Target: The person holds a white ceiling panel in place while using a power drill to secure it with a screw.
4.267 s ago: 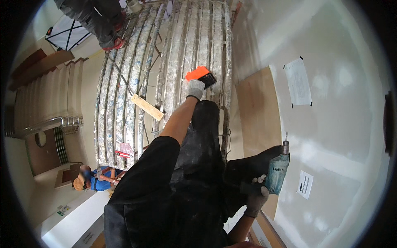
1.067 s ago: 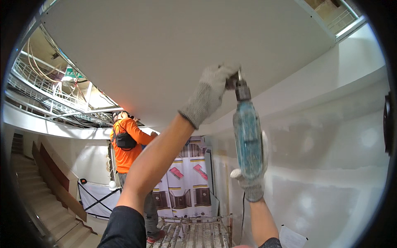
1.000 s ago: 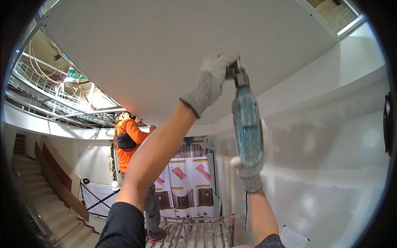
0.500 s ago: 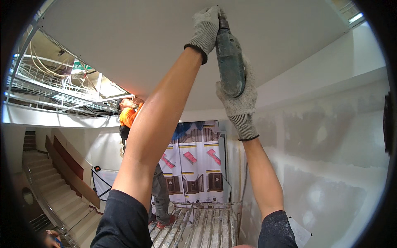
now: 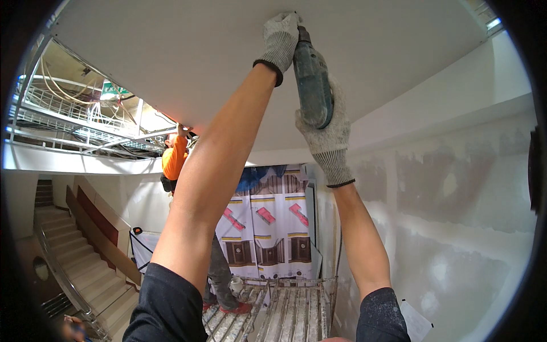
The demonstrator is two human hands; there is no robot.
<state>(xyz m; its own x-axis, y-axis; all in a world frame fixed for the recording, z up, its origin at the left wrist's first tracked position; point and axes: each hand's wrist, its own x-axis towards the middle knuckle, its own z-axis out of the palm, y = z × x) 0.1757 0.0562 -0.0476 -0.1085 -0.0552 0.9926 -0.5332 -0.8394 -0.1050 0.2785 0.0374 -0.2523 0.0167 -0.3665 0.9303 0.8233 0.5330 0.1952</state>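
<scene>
Overhead, my right hand point(image 5: 327, 137) in a grey knit glove is wrapped round the handle of a dark green power drill point(image 5: 313, 85). The drill points up at the light grey ceiling panel point(image 5: 188, 62). My left hand point(image 5: 281, 39), gloved too, is raised beside the drill's nose with its fingers closed near the panel's surface. Whatever those fingers pinch is hidden or too small to name. A small dark spot shows on the panel just above the fingertips.
A co-worker in an orange top point(image 5: 174, 159) reaches up at the panel's left edge. Below is a spattered slatted platform point(image 5: 293, 310). A staircase point(image 5: 80, 256) descends at left, under open ceiling framing with cables point(image 5: 74, 114). A patched wall point(image 5: 444, 228) stands at right.
My hands and the drill sit slightly lower and further left in view. The co-worker's arm has gone up toward the panel's edge.
</scene>
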